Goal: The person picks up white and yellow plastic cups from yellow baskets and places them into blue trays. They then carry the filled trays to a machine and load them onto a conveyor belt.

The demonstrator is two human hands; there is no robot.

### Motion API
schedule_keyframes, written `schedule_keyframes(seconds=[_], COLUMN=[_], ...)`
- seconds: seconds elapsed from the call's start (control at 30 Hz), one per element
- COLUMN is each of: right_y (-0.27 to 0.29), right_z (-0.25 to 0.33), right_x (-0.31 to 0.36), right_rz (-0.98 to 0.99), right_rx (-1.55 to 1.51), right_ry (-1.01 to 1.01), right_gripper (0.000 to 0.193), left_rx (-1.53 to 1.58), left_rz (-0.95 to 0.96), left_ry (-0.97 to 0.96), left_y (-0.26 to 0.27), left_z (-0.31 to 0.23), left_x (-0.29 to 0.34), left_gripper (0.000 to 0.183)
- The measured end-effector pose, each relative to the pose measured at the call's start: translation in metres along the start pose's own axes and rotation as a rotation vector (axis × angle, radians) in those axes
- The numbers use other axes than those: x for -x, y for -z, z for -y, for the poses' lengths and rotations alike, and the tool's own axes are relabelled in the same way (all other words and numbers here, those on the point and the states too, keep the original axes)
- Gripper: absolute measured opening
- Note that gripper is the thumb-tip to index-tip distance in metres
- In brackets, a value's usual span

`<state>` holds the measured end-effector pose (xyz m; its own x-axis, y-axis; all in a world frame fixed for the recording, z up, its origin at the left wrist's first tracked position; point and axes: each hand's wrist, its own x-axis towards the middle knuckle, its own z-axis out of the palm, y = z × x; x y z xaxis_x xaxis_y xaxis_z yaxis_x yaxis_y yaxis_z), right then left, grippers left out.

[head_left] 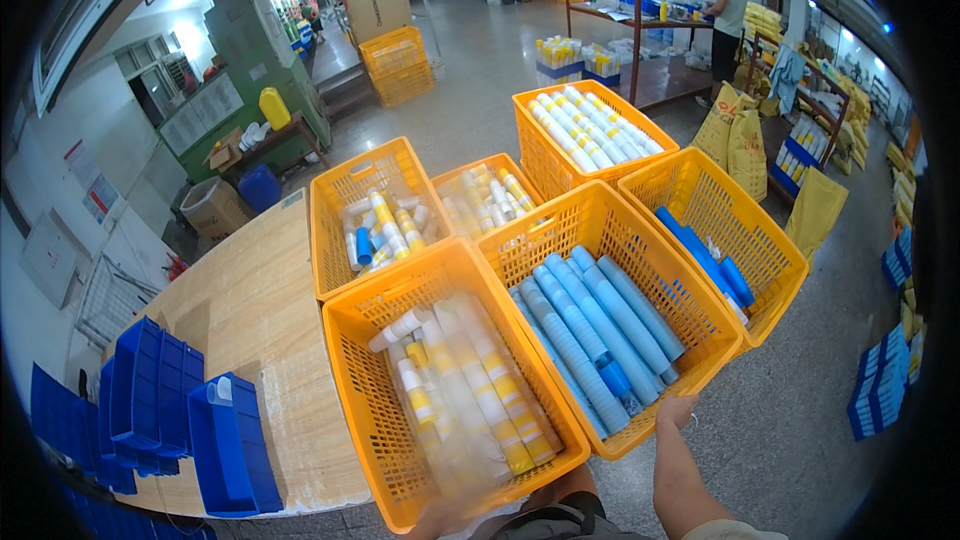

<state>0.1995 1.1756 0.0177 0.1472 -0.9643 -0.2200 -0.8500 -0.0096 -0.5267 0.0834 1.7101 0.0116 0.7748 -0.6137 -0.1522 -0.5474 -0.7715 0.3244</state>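
Note:
My right hand (677,411) is at the near right corner of an orange-yellow crate (720,355), its fingers curled against the rim. Long light-blue stacks of cups or tubes (605,310) lie in that crate, with a darker blue piece (613,378) among them. My left hand (432,520) shows only as a blur at the lower edge, by the near rim of another orange-yellow crate (380,440); its fingers cannot be made out. White and yellow cylinders (490,390) fill this crate, partly under clear plastic film.
More crates stand behind: one of mixed cylinders (330,200), one of white-yellow rolls (525,155), one with blue pieces (780,250). Left is a wooden table (270,290) with blue bins (235,450). Yellow sacks (745,150) and a person (730,15) are farther right.

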Motion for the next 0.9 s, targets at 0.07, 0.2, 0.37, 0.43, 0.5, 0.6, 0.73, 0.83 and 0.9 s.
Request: schedule_keyframes(seconds=[0.07,0.2,0.37,0.43,0.5,0.6,0.73,0.83,0.9], right_y=[-0.001,0.0,0.007,0.01,0.012,0.012,0.008,0.005,0.005], right_z=[-0.001,-0.002,0.005,0.008,0.009,0.008,0.004,0.002,0.002], right_x=[-0.001,0.0,0.006,0.009,0.011,0.012,0.01,0.008,0.007], right_rz=[0.003,0.001,0.025,0.056,0.089,0.103,0.114,0.11,0.106], right_rx=[-0.014,-0.029,-0.098,-0.127,-0.128,-0.229,-0.173,-0.152,-0.131], right_ry=[0.01,0.013,-0.011,-0.026,-0.036,-0.035,-0.037,-0.022,-0.025], right_gripper=[0.04,0.041,0.038,0.039,0.041,0.048,0.052,0.052,0.051], left_rx=[0.001,-0.007,0.013,0.016,0.062,0.084,0.1,0.139,0.147], left_rz=[0.012,0.059,0.091,0.158,0.074,-0.023,-0.083,-0.117,-0.135], left_ry=[0.008,0.022,0.051,0.082,0.066,0.051,0.036,0.025,0.017], left_y=[0.0,0.0,0.008,0.013,0.019,0.029,0.047,0.062,0.071], left_z=[0.0,0.0,-0.005,-0.009,-0.012,-0.018,-0.026,-0.033,-0.037], left_x=[0.0,0.0,-0.003,-0.004,-0.005,-0.005,-0.006,-0.006,-0.007], left_gripper=[0.041,0.042,0.04,0.039,0.038,0.039,0.042,0.042,0.043])
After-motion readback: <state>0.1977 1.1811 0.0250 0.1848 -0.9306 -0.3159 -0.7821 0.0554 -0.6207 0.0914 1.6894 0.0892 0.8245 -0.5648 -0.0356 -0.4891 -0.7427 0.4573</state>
